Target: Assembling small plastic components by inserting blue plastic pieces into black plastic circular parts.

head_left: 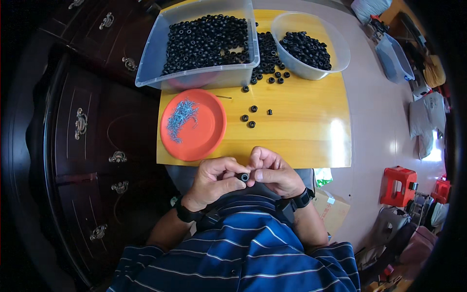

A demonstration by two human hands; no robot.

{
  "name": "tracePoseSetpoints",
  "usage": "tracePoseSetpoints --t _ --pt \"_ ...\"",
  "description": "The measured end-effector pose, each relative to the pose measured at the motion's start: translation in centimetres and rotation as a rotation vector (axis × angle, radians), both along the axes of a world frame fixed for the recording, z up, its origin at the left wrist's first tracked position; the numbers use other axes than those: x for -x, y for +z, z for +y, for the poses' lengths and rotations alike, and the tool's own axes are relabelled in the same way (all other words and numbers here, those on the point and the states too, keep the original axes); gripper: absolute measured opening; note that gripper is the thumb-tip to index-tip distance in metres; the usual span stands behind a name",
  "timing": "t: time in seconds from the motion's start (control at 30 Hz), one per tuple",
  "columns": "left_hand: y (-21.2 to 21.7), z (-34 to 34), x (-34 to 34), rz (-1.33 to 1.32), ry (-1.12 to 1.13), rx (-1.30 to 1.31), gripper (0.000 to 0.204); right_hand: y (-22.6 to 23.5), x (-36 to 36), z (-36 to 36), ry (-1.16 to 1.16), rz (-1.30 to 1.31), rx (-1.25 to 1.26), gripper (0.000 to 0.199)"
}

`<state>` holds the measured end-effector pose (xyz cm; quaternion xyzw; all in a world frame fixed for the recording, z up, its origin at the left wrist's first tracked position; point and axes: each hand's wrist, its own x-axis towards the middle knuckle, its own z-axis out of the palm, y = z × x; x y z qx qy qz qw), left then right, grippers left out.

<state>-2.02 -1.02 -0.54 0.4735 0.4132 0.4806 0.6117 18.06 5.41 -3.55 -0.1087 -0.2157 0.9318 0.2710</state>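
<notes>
Both hands meet just below the near edge of the yellow table [301, 141]. My left hand [211, 177] and my right hand [272, 170] pinch one small black ring-shaped part [243, 176] between their fingertips. An orange plate [204, 141] with a heap of small blue-grey metal pieces [181, 117] lies on the table left of the hands. A few loose black rings [252, 117] lie in the table's middle. Each wrist wears a black band.
A clear rectangular bin [194, 75] full of black rings stands at the back left, a clear round bowl [340, 48] of the same at the back right, more rings between them. A dark wooden cabinet [87, 136] is on the left. Red stool [399, 185] and clutter on the floor, right.
</notes>
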Motion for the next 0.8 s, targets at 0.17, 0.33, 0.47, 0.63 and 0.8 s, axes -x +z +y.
tracePoseSetpoints --t 0.17,0.33,0.47,0.63,0.8 --pt "-0.1 -0.3 0.2 0.034 0.036 -0.03 0.026 -0.4 1.1 -0.2 -0.014 -0.022 0.01 0.022" --pt "-0.4 -0.7 0.6 0.077 0.092 -0.074 0.025 -0.2 1.9 -0.5 -0.033 -0.065 0.026 0.023" --pt "-0.9 -1.1 0.5 0.081 0.124 -0.063 0.023 -0.3 2.3 -0.8 -0.05 -0.058 0.02 0.023" --pt "-1.5 -1.0 0.2 -0.003 0.146 -0.066 0.023 -0.4 2.3 -0.5 -0.057 -0.063 0.001 0.022" --pt "-1.7 -0.8 0.2 -0.026 0.131 -0.017 0.031 -0.1 2.2 0.0 -0.063 -0.131 -0.01 0.02"
